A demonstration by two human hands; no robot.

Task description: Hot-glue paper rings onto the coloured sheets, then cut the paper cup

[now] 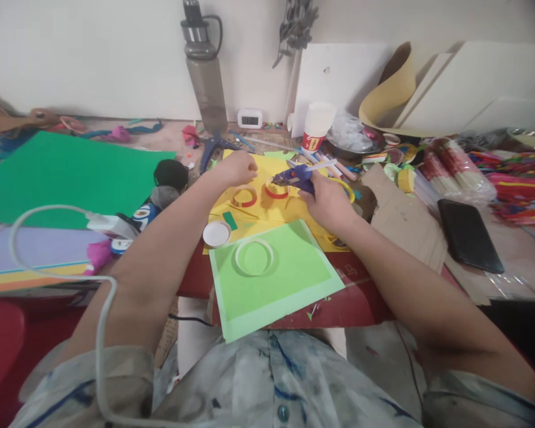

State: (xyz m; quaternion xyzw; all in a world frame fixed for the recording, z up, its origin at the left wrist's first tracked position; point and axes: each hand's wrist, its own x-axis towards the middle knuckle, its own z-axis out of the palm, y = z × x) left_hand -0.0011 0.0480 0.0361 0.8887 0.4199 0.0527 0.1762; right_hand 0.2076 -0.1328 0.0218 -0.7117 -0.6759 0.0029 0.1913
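My right hand [330,202] grips a blue hot glue gun [292,176] with a white glue stick [323,164] poking out of its back. The gun's nozzle points left, above a red-and-white paper ring [277,195] on a yellow sheet [289,209]. To the left, my left hand [239,169] hovers over the sheet with its fingers curled together; whatever they may hold is hidden. Just below it lies another ring with red on it [249,203]. Closer to me, a pale ring [255,274] rests on light green paper [294,291].
Left are a large green sheet [71,178] and a white cable [101,333]. A tall bottle [207,89], a small digital clock [249,119] and a paper cup [317,125] stand along the wall. A phone [469,235] lies right. A white lid-like disc [217,233] sits by the green paper.
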